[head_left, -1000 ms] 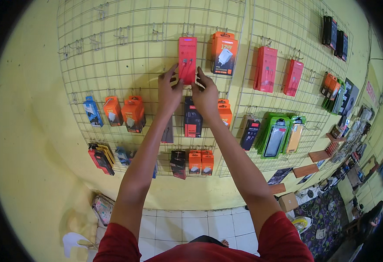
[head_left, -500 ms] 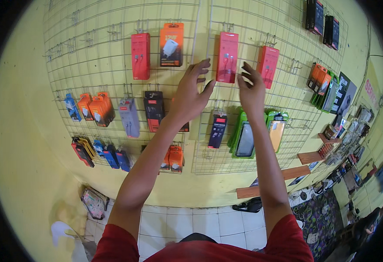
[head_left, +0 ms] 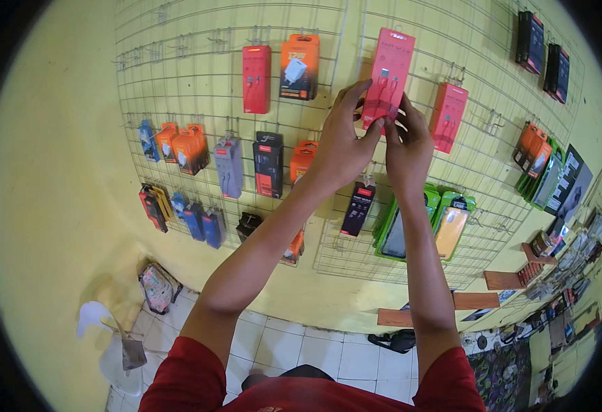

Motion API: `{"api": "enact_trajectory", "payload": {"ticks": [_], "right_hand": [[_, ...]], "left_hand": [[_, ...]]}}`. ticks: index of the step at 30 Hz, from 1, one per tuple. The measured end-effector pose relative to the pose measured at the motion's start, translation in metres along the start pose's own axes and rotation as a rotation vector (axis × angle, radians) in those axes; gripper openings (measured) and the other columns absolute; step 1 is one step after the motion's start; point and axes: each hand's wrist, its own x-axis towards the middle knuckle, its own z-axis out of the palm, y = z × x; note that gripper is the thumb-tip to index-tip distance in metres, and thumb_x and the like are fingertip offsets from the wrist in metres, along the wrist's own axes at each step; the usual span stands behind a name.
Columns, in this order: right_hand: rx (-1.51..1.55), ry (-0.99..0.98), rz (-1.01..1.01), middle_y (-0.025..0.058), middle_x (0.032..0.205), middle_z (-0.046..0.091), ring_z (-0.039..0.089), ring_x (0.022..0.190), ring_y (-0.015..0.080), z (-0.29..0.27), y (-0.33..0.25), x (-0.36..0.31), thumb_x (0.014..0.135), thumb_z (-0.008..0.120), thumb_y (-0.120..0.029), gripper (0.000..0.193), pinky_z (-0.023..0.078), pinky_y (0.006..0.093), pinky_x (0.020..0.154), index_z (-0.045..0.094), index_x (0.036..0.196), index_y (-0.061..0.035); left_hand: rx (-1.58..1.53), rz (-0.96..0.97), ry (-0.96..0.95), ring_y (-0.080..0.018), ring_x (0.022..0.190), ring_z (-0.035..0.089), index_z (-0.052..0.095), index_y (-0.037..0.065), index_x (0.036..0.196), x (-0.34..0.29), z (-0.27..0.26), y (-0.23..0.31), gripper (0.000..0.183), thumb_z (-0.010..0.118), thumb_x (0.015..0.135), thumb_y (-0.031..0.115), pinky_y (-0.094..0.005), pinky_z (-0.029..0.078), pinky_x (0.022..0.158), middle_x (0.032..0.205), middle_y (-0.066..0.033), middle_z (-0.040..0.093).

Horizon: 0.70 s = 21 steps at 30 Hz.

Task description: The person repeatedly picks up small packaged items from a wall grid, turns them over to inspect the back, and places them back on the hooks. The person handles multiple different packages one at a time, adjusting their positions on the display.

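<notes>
A flat red cable box (head_left: 389,72) stands tilted against the wire grid, its top leaning right. Around its lower left side curl the fingers of my left hand (head_left: 344,141), the thumb at the bottom edge. My right hand (head_left: 409,149) closes on the lower right corner, its thumb close to the left one. Whether the box still hangs on its hook I cannot tell. Right of it hangs another red cable box (head_left: 449,118); on the left are a third red box (head_left: 256,80) and an orange charger box (head_left: 299,67).
The wire grid (head_left: 205,89) on the yellow wall carries bare hooks, a grey box (head_left: 229,168), a black box (head_left: 268,165), a dark narrow box (head_left: 358,209) and green phone-case packs (head_left: 454,223). Wooden shelves (head_left: 476,301) project at lower right. A bag (head_left: 158,287) rests on the tiled floor.
Both hands have come together and closed on the lower end of the middle red cable box. The box now tilts and looks larger. The whole view has shifted.
</notes>
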Motion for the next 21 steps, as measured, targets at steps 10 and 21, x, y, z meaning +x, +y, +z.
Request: {"api": "enact_trajectory", "payload": {"ticks": [10, 21], "right_hand": [[0.190, -0.133, 0.040, 0.0165, 0.115, 0.068, 0.068, 0.101, 0.0203, 0.127, -0.077, -0.051, 0.092, 0.063, 0.005, 0.051, 0.057, 0.0319, 0.083, 0.054, 0.141, -0.0012], [0.138, -0.077, 0.211, 0.0106, 0.105, 0.072, 0.064, 0.094, 0.0109, 0.241, -0.033, -0.059, 0.099, 0.055, -0.001, 0.050, 0.052, 0.0280, 0.084, 0.047, 0.148, -0.0027]], "left_hand": [[-0.110, 0.001, 0.214, -0.0188, 0.112, 0.063, 0.050, 0.007, 0.143, -0.029, -0.154, -0.006, 0.057, 0.062, 0.090, -0.010, -0.0297, 0.055, 0.090, 0.137, -0.0089, 0.049], [-0.127, -0.135, 0.115, -0.0185, 0.111, 0.062, 0.050, 0.008, 0.144, -0.013, -0.226, -0.097, 0.055, 0.063, 0.092, -0.004, -0.0297, 0.054, 0.094, 0.136, -0.0082, 0.051]]}}
